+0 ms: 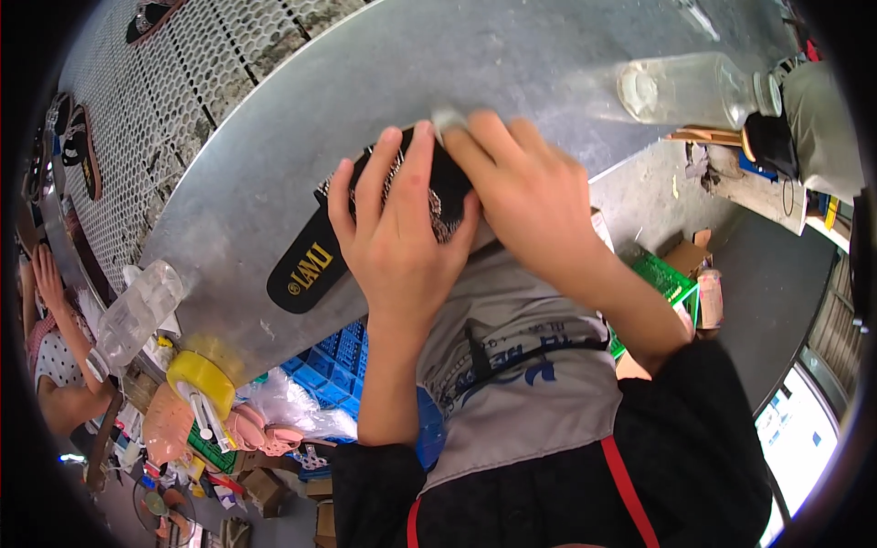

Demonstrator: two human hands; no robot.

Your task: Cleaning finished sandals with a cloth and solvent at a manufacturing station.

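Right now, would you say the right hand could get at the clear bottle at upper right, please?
Probably yes: only grey tabletop shows between the right hand and the clear bottle, though the hand is busy at the sandal.

My grey metal table [301, 128] carries a flat black slipper [315, 260]. A clear cylindrical jar [685, 89] sits to my right, a clear round bottle [146, 306] and yellow tape roll [199, 373] to my left.

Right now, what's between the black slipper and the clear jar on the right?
The head view shows the right hand, then bare grey tabletop, between the black slipper and clear jar.
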